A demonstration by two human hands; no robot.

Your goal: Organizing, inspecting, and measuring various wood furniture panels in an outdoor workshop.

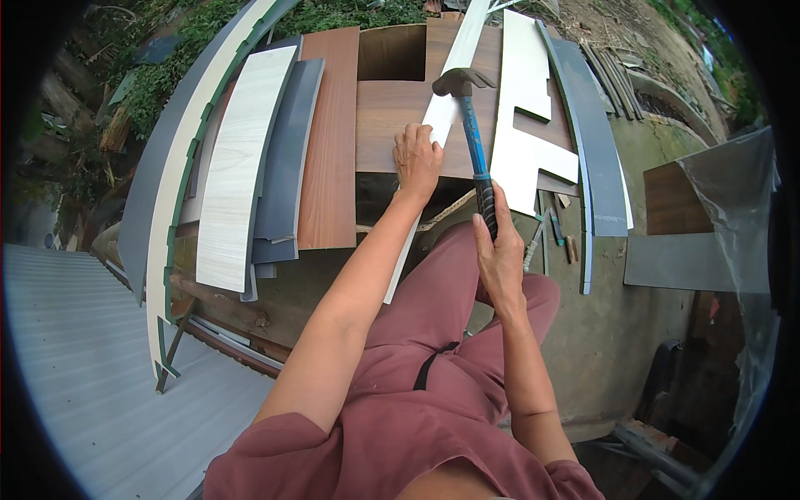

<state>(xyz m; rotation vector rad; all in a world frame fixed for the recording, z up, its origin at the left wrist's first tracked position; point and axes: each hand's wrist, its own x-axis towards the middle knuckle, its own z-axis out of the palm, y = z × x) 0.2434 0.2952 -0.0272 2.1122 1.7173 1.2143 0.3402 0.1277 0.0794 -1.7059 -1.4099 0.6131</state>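
Outdoors, above brown wood-grain boards [392, 117], a claw hammer with blue shaft and black grip [473, 137] stands head-up, grasped by the right hand [502, 262]. The left hand [418, 162] lies over a long, narrow white strip [442, 115], fingers bent; whether it grips, I cannot tell. A notched white panel [518, 154] lies just right.
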